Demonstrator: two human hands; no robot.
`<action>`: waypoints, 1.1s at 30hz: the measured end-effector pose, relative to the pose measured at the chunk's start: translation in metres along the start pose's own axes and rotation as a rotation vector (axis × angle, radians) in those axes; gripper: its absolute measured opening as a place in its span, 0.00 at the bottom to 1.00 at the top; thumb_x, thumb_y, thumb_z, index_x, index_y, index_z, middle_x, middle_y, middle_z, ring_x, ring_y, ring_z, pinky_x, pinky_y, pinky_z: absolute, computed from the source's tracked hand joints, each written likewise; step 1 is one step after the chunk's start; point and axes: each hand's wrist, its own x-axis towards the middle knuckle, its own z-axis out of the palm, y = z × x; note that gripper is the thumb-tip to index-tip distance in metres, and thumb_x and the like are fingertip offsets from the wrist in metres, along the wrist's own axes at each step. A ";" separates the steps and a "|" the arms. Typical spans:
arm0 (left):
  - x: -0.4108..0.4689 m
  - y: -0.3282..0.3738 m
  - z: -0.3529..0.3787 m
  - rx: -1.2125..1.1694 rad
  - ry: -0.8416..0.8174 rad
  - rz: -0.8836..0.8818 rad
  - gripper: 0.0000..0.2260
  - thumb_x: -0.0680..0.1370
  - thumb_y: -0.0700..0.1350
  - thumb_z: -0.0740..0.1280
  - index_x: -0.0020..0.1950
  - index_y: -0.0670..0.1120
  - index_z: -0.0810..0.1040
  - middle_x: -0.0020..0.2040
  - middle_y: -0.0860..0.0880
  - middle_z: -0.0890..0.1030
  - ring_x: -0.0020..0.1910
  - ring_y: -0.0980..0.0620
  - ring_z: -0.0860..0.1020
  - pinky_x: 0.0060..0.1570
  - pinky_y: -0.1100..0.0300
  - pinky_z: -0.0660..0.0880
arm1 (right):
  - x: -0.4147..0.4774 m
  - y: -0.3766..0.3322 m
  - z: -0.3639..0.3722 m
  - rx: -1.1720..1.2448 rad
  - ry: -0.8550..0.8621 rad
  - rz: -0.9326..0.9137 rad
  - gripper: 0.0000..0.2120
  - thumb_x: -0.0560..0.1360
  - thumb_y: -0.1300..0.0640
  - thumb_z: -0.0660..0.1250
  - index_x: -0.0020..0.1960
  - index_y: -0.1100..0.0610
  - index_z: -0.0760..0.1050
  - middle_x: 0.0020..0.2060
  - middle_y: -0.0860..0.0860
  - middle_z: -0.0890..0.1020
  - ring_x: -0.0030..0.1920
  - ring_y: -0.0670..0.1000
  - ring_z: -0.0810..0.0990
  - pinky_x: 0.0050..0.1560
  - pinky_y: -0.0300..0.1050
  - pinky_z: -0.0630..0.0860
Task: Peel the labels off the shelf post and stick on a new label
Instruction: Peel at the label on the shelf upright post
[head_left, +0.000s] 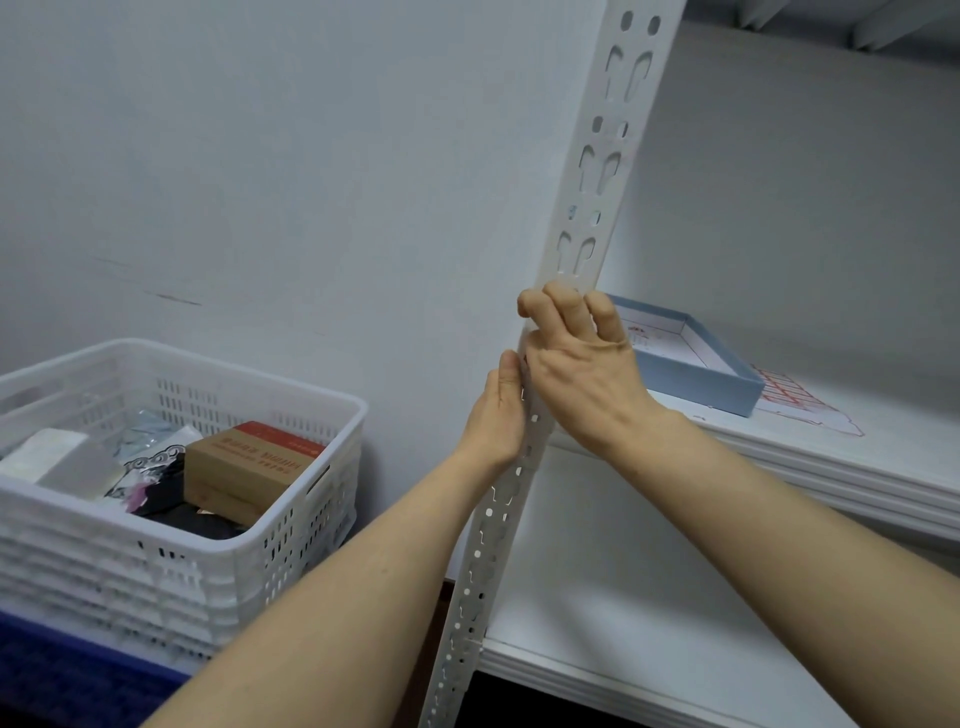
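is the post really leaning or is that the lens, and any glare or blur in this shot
Head view: the shelf post bows and tilts, likely wide-angle distortion; light washes out the shelf beside the blue box; contents of the crate look soft; the bottom left corner is dark.

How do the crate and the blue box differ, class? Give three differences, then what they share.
The crate has slotted white walls; the box has solid blue ones. The crate is deep; the box is shallow. The crate holds a carton and packets; the box's visible inside is bare. Both are rectangular and open-topped.
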 end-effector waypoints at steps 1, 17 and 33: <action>0.000 0.000 0.000 -0.004 0.000 0.002 0.28 0.80 0.61 0.41 0.71 0.48 0.66 0.70 0.46 0.70 0.71 0.49 0.66 0.61 0.63 0.60 | -0.002 0.000 0.003 -0.038 -0.005 -0.002 0.11 0.65 0.63 0.54 0.35 0.59 0.75 0.54 0.51 0.73 0.58 0.51 0.66 0.57 0.46 0.60; 0.000 0.000 0.001 -0.024 -0.005 -0.026 0.30 0.78 0.64 0.41 0.72 0.49 0.65 0.70 0.47 0.69 0.70 0.49 0.66 0.69 0.57 0.60 | -0.015 0.017 -0.016 0.063 -0.080 0.234 0.13 0.57 0.53 0.79 0.37 0.55 0.78 0.52 0.54 0.80 0.57 0.54 0.65 0.53 0.46 0.57; -0.003 0.001 0.001 -0.035 -0.003 -0.013 0.29 0.79 0.63 0.41 0.72 0.50 0.65 0.71 0.47 0.68 0.71 0.49 0.65 0.64 0.62 0.59 | -0.014 0.018 -0.005 -0.071 -0.053 -0.043 0.09 0.65 0.64 0.71 0.33 0.57 0.71 0.52 0.49 0.67 0.55 0.51 0.66 0.53 0.44 0.61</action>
